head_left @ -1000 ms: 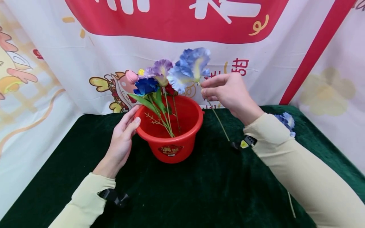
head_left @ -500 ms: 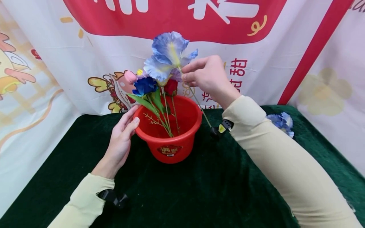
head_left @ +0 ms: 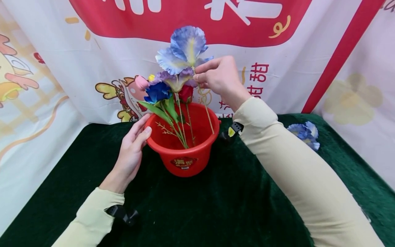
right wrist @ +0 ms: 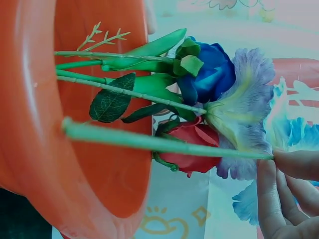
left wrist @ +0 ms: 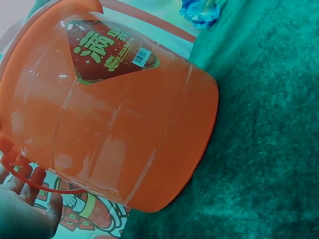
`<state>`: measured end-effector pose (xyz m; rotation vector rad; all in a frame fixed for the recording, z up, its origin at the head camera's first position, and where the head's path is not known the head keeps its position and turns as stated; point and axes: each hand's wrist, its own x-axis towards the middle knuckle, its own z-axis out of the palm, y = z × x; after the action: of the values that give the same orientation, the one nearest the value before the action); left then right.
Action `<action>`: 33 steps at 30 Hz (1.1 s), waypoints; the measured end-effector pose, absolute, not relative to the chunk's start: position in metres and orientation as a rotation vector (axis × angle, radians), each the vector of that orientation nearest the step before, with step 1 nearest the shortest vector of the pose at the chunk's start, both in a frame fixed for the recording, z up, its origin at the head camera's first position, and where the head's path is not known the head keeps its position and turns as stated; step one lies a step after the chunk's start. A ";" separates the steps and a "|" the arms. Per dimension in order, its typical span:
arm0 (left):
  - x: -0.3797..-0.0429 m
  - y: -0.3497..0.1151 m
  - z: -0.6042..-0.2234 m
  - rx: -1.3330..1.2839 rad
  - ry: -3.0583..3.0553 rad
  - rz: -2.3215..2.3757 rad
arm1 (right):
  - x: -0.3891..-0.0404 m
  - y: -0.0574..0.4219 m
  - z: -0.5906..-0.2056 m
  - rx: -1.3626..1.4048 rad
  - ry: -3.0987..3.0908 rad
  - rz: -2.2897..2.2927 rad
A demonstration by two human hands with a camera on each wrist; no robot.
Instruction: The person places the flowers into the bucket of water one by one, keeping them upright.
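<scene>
My right hand point(head_left: 219, 77) pinches a light-blue iris point(head_left: 188, 48) high on its stem, just under the bloom. The lower end of that stem point(right wrist: 164, 144) hangs over the mouth of a red bucket point(head_left: 185, 161), near its right rim. My left hand point(head_left: 128, 154) rests at the bucket's left side, fingers extended along the outside and thumb at the rim. Inside the bucket stand a dark-blue rose point(head_left: 157, 92), a purple iris point(head_left: 177, 80), a red rose point(head_left: 186, 93) and a pink flower point(head_left: 141, 83), leaning left. A small yellow bloom point(head_left: 151, 78) shows behind them.
Another blue flower point(head_left: 305, 133) lies on the dark green cloth point(head_left: 240, 202) at the right, partly behind my right sleeve. A printed white and red curtain point(head_left: 123, 55) hangs close behind the bucket.
My right hand has carried the light-blue iris leftward and up from beside the bucket, bringing its stem end over the opening. My left hand stays at the rim.
</scene>
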<state>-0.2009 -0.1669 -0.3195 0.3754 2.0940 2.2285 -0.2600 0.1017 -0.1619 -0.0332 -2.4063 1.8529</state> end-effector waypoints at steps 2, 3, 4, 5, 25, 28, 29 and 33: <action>-0.201 -0.166 -0.319 0.372 2.096 2.227 | -0.261 0.101 -0.163 -0.041 -2.403 1.841; -0.200 -0.166 -0.319 0.371 2.095 2.227 | -0.261 0.101 -0.163 -0.045 -2.397 1.841; -0.200 -0.166 -0.319 0.368 2.095 2.228 | -0.262 0.101 -0.163 -0.046 -2.395 1.836; -0.200 -0.166 -0.319 0.366 2.094 2.229 | -0.262 0.101 -0.164 -0.049 -2.398 1.823; -0.201 -0.168 -0.319 0.365 2.092 2.230 | -0.251 0.106 -0.220 0.010 -2.530 1.656; -0.201 -0.168 -0.319 0.364 2.085 2.235 | -0.248 0.106 -0.226 0.045 -2.553 1.600; -0.201 -0.167 -0.320 0.365 2.084 2.236 | -0.248 0.105 -0.228 0.048 -2.557 1.589; -0.201 -0.167 -0.320 0.363 2.086 2.236 | -0.246 0.105 -0.234 0.057 -2.562 1.548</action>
<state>-0.2009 -0.1670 -0.3197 0.3627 2.0856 2.2362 -0.2463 0.1054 -0.2343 0.0567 -2.5622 1.5478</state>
